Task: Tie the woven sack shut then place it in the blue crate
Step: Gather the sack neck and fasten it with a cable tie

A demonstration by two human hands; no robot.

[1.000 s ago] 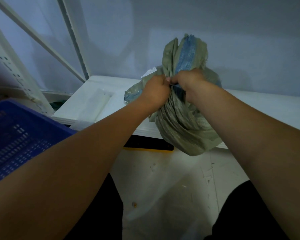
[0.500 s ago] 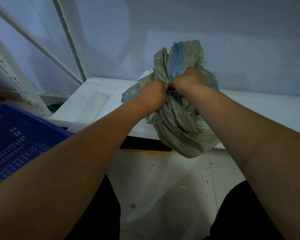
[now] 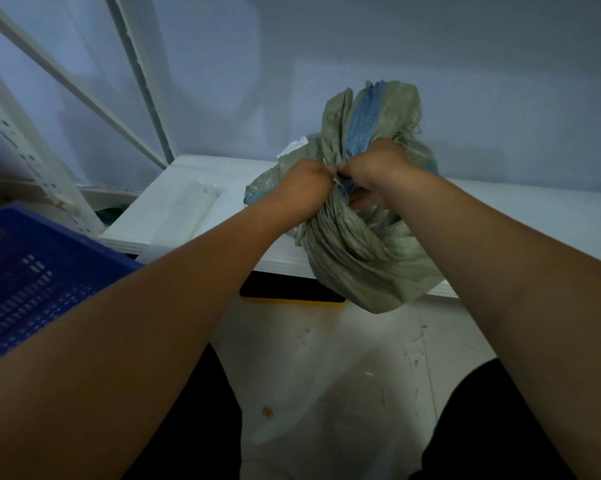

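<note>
1. Two bare hands meeting at the gathered neck of a grey-green woven plastic sack with a blue stripe.
2. Left hand closed in a fist on the bunched neck, knuckles up.
3. Right hand closed on the same neck just beside it, fingers curled under, thumbs nearly touching.
4. Something small and whitish pinched between the two grips; too small to tell what.
5. Sack resting on the front edge of the white table, body bulging over the edge, loose mouth fanned up above the fists.
6. Blue perforated plastic crate at the left, well apart from the sack.
7. White metal shelving frame behind the crate.
</note>
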